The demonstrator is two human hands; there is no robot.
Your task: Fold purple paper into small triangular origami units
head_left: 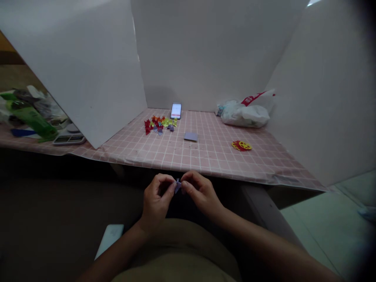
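Observation:
Between both hands, just in front of the table's near edge, is a small folded piece of lilac paper (178,187) with two thin points sticking up. My left hand (157,196) pinches its left side between thumb and fingertips. My right hand (202,194) pinches the right side the same way, its fingertips partly hiding the paper. On the table beyond lies a stack of lilac paper squares (190,136). To its left is a pile of small folded paper pieces (157,123) in red, orange, yellow and lilac.
A lit phone (176,111) leans against the back panel. Yellow and red cut-out shapes (241,145) lie right of the stack, before a white plastic bag (245,114). Outside the left panel are a kitchen scale (69,139) and a green bottle (31,117).

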